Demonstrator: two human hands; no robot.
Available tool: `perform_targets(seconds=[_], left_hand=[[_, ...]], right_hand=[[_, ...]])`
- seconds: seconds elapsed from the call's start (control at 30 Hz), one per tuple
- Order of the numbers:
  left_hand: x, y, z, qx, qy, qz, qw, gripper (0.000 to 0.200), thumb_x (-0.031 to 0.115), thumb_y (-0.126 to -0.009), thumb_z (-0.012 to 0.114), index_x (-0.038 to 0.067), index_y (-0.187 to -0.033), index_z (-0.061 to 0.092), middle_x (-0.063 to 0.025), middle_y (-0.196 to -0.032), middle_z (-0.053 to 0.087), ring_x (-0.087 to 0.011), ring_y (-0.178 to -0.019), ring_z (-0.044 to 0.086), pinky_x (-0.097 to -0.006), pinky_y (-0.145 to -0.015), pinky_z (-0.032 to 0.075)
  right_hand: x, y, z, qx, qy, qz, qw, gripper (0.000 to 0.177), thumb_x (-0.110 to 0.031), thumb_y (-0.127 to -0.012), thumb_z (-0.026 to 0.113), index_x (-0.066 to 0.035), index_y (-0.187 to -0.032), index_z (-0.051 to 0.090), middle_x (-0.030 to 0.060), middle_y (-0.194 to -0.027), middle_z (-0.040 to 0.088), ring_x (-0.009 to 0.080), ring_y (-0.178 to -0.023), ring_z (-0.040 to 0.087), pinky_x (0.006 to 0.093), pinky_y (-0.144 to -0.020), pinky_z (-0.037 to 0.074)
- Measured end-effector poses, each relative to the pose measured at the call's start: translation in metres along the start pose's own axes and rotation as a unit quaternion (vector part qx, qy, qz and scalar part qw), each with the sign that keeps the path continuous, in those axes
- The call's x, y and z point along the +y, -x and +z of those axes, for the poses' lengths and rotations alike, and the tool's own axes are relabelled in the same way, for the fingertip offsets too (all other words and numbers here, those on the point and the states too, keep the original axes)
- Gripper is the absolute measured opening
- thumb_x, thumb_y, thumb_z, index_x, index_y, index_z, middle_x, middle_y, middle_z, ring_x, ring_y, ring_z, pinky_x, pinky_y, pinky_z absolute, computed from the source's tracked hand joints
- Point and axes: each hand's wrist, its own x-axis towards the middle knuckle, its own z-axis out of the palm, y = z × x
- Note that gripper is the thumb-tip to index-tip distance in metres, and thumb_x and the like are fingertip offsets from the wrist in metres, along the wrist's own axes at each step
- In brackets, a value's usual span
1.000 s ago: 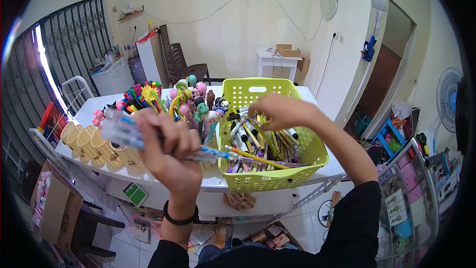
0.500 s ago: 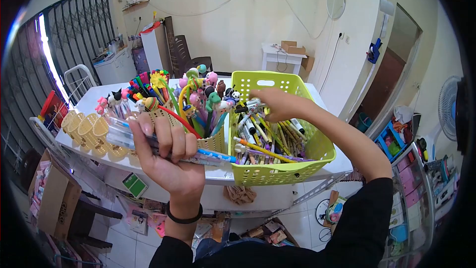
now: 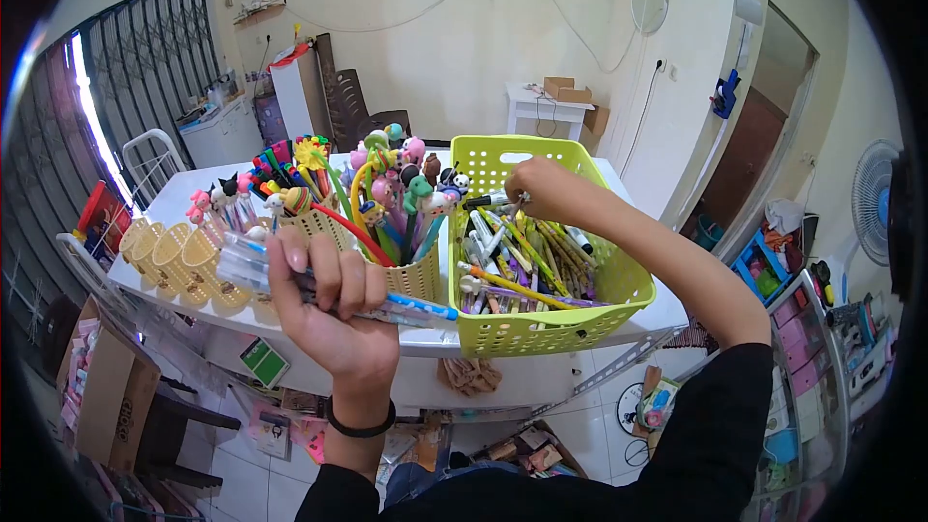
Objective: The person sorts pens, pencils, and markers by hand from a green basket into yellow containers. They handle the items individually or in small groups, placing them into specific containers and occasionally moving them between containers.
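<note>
Table: a white top, seen from above through a wide lens, its front edge nearest the camera.
Right side: a lime-green slotted basket stands at the front right corner, heaped with loose pens lying crosswise.
Centre: a woven cream holder sits just beside the basket's left wall, packed with upright novelty pens topped by animal figures.
Behind, to the left: a second woven holder is crammed with bright markers.
Left front: cream woven cups line the edge, perhaps three or four; the warped rim of the view blurs the count.
</note>
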Motion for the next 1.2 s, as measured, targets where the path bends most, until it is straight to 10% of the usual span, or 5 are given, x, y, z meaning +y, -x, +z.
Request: perform_targets(seconds=[0.5, 0.67, 0.87, 1.0, 1.2], left_hand=[[-0.11, -0.065, 0.019, -0.144, -0.568, -0.194, 0.786, 0.027, 0.026, -0.076, 0.054, 0.0, -0.072, 0.05, -0.0008, -0.054, 0.048, -0.0078, -0.048, 0.045, -0.0215, -0.042, 0.033], [-0.101, -0.054, 0.033, -0.31, -0.438, -0.338, 0.773, 0.028, 0.03, -0.076, 0.054, 0.002, -0.083, 0.052, 0.003, -0.052, 0.041, -0.0031, -0.049, 0.04, -0.0176, -0.041, 0.027], [-0.102, -0.056, 0.022, -0.139, -0.301, -0.269, 0.904, 0.017, 0.026, -0.081, 0.047, 0.009, -0.083, 0.049, 0.0065, -0.055, 0.036, 0.0002, -0.048, 0.032, -0.0159, -0.04, 0.02], [-0.101, -0.063, 0.024, -0.027, -0.254, -0.26, 0.931, 0.03, 0.037, -0.074, 0.058, 0.01, -0.083, 0.046, 0.0058, -0.055, 0.039, -0.0004, -0.047, 0.036, -0.0158, -0.038, 0.027], [-0.103, -0.063, 0.018, -0.004, -0.319, -0.202, 0.926, 0.03, 0.038, -0.075, 0.053, 0.009, -0.08, 0.046, 0.0049, -0.052, 0.037, -0.0028, -0.043, 0.033, -0.0174, -0.04, 0.026]], right_hand=[[-0.018, 0.083, -0.07, 0.426, 0.105, -0.096, 0.893, 0.02, 0.0, -0.064, 0.06, -0.002, -0.083, 0.057, 0.0103, -0.081, 0.057, 0.0221, -0.073, 0.058, 0.0279, -0.062, 0.048], [-0.032, 0.084, -0.063, 0.436, 0.136, -0.12, 0.881, 0.022, 0.002, -0.064, 0.058, 0.0, -0.086, 0.057, 0.0132, -0.086, 0.056, 0.0252, -0.076, 0.057, 0.0287, -0.065, 0.047], [-0.03, 0.075, -0.066, 0.613, -0.024, -0.019, 0.789, 0.018, -0.001, -0.073, 0.055, 0.001, -0.09, 0.057, 0.0117, -0.087, 0.058, 0.0174, -0.078, 0.058, 0.0269, -0.065, 0.047], [-0.061, 0.071, -0.056, 0.536, -0.391, 0.019, 0.748, 0.019, 0.002, -0.073, 0.055, 0.002, -0.092, 0.057, 0.0084, -0.088, 0.058, 0.0111, -0.08, 0.055, 0.0216, -0.069, 0.045], [-0.068, 0.073, -0.044, 0.347, -0.382, -0.01, 0.857, 0.021, 0.003, -0.072, 0.054, 0.002, -0.093, 0.056, 0.0093, -0.094, 0.056, 0.0135, -0.089, 0.052, 0.0238, -0.078, 0.041]])
